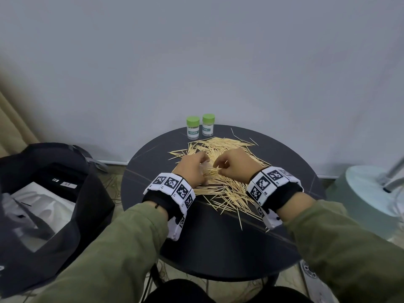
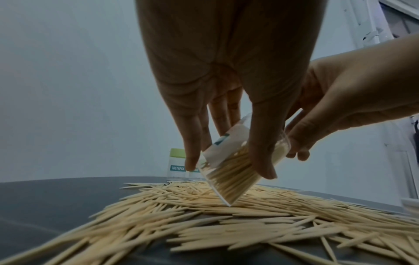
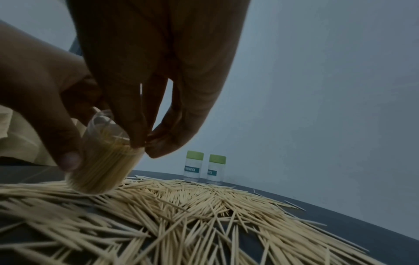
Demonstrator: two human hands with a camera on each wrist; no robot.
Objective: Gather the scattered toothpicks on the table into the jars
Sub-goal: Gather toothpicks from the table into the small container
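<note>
Toothpicks [image 1: 223,193] lie in a wide loose pile across the round dark table [image 1: 218,241]. My left hand [image 1: 192,166] grips a clear open jar [image 2: 231,172], tilted with its base low over the pile and packed with toothpicks; the thumb [image 2: 263,152] crosses its front. At the jar's mouth, my right hand [image 3: 146,146] pinches a few toothpicks between thumb and fingertips. The same jar [image 3: 104,161] shows in the right wrist view. Two more jars with green lids [image 1: 193,127] [image 1: 208,125] stand upright at the table's far edge.
A grey wall rises right behind the table. An open black bag [image 1: 54,204] with white items sits on the floor to the left. A pale green round base [image 1: 367,193] stands to the right. The near part of the tabletop is bare of toothpicks.
</note>
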